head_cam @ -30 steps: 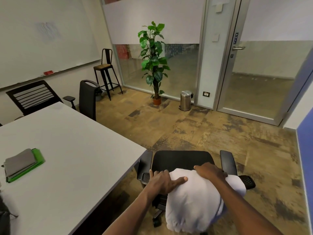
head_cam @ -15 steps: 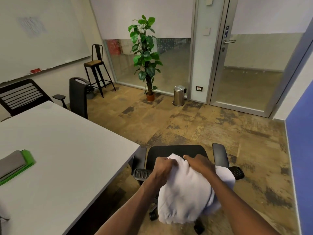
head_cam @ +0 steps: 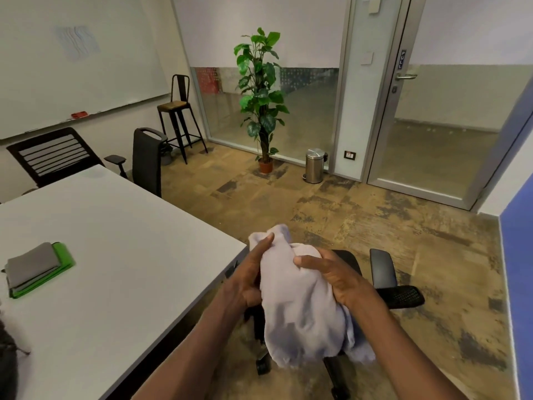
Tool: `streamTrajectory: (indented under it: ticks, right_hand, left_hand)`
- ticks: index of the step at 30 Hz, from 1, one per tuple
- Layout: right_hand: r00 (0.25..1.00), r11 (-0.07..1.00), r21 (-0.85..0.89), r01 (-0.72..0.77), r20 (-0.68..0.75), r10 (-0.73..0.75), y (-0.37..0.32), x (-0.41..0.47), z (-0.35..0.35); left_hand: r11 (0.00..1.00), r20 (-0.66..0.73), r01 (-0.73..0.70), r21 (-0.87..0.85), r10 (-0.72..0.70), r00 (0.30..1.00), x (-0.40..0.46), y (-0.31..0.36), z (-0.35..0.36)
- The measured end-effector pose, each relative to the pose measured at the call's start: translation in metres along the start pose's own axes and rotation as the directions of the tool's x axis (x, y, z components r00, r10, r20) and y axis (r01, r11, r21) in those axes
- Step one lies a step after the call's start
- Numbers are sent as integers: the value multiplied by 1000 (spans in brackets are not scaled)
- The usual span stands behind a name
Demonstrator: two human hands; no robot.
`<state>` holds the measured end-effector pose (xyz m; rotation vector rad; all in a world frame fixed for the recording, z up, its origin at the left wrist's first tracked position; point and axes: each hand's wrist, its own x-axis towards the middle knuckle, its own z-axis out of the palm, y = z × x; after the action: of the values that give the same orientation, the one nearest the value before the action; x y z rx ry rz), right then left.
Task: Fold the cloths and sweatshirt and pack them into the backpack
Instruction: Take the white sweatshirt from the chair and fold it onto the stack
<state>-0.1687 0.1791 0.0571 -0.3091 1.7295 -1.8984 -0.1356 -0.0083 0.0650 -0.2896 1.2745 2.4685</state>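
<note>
In a meeting room, a grey table point(head_cam: 121, 255) carries folded cloths point(head_cam: 37, 268) near its left edge. Beside its right corner, above an office chair point(head_cam: 382, 272), the left hand point(head_cam: 248, 272) and right hand point(head_cam: 331, 272) both grip the bunched white sweatshirt point(head_cam: 302, 310). It likely should be spread flat on the table before folding.
</note>
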Motion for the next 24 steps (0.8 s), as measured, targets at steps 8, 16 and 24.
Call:
streamTrajectory:
  ticks: [8,16,24]
  right_hand:
    - [966,993,-109,37,259,-8,-23,7,73]
    - [919,976,-181,123,391,-43,-43,34,150]
    - [954,931,-224,287,-20,-299,-84,79,233]
  left_hand:
    - [999,67,-22,-34,24,997,-54,51,-31]
    - [974,30,-206,-91,209,977,-109,90,-91]
    - [926,-71,-376,-47,372,925,-169,138,-146]
